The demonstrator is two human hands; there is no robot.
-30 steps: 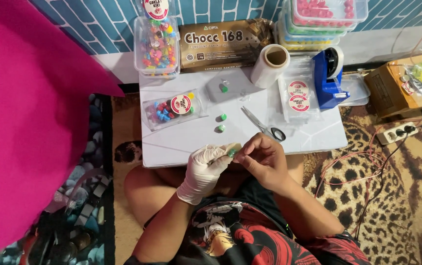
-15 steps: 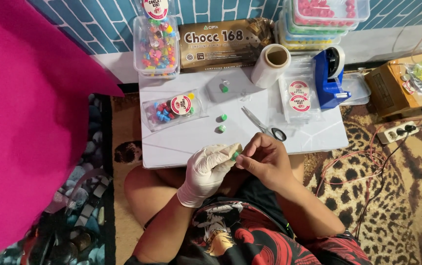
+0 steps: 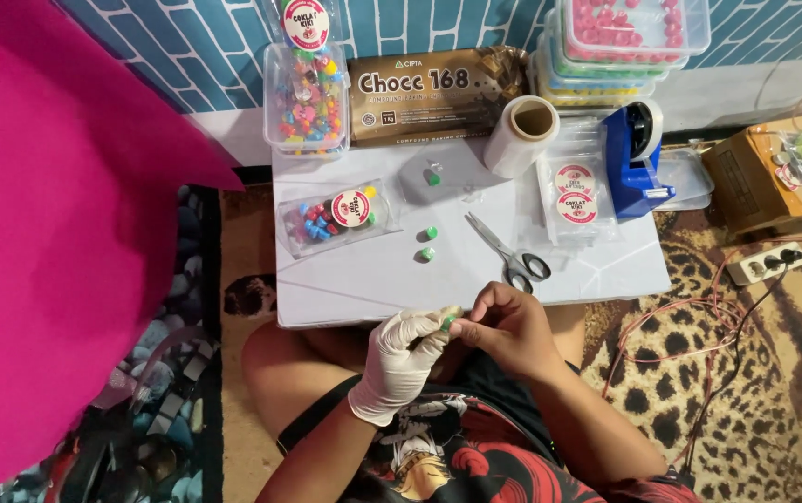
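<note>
Hands pinching one small green candy piece [image 3: 448,322] at the near edge of the low white table [image 3: 363,289].

Left hand [image 3: 399,361], in a white glove, and bare right hand [image 3: 505,328] meet fingertip to fingertip, both pressed onto the piece. Its long axis and facing cannot be told; fingers hide most of it. Risk, as judged: a slack pinch drops it into the lap. Two loose green candies [image 3: 429,243] lie at 12 o'clock, black-handled steel scissors [image 3: 510,253] at 1 o'clock.
</note>
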